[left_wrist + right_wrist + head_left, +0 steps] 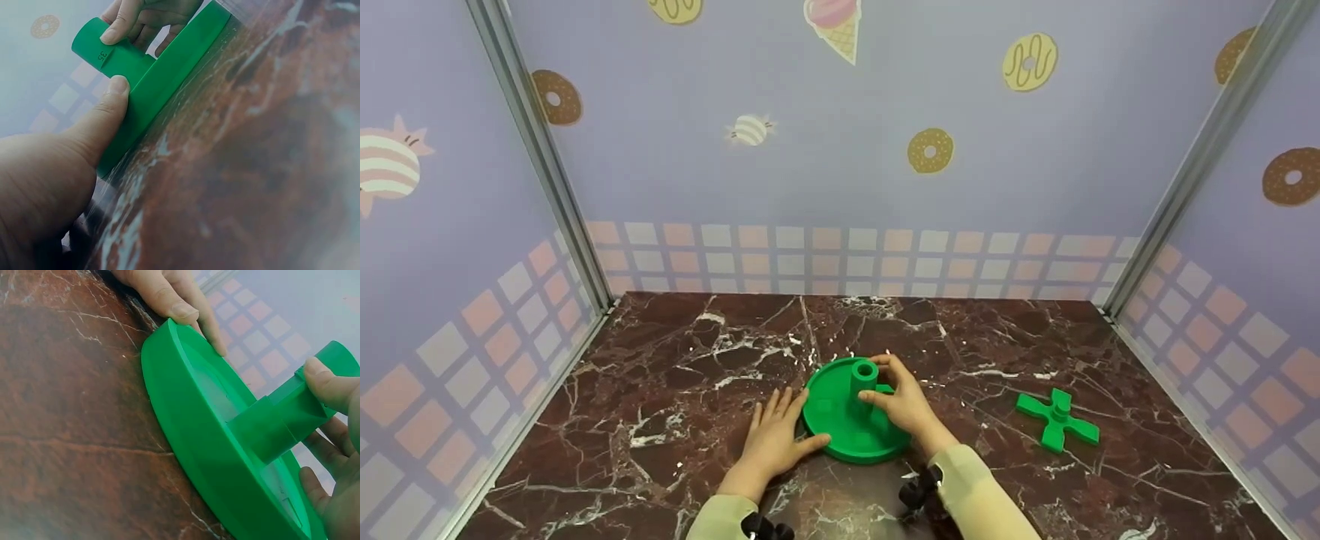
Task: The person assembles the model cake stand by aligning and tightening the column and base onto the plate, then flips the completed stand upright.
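Observation:
A round green dish with a low raised rim lies on the dark marble tabletop. From inside it rises an upright green tube, hollow at the top; the left wrist view shows "35" marked on the tube. My right hand holds the tube, thumb on the near side and fingers behind it, partly hidden. At the dish's left edge is my left hand, its fingers extended along the outside and its thumb resting on the rim.
To the right lies a green cross-shaped piece with a round stub at its centre. Patterned panels enclose the tabletop at the back and both sides, joined by metal corner posts.

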`<state>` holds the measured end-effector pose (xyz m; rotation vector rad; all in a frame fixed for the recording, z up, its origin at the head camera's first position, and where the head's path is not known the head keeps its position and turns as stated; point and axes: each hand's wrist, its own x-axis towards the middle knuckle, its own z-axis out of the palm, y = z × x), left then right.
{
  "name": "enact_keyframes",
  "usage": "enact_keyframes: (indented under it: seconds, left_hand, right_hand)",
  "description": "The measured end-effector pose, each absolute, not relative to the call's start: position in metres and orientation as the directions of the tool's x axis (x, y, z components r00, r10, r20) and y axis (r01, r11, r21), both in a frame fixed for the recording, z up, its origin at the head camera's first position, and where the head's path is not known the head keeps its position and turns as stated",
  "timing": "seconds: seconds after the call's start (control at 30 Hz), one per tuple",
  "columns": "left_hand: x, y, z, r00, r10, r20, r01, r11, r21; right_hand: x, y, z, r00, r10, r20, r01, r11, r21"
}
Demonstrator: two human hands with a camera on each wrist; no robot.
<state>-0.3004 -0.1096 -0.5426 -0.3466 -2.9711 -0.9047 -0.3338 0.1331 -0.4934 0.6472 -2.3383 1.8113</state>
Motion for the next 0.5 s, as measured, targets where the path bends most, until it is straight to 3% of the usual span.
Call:
enact_keyframes:
  seconds: [0.5]
  left_hand:
    - [-0.2997, -0.1095, -0.5421, -0.975, 0.205, 0.083, 0.216, 0.806, 0.550]
  right_hand:
    - [-0.3300, 0.1277, -0.4988, -0.911, -0.199, 0.361, -0.397, 0.190, -0.898]
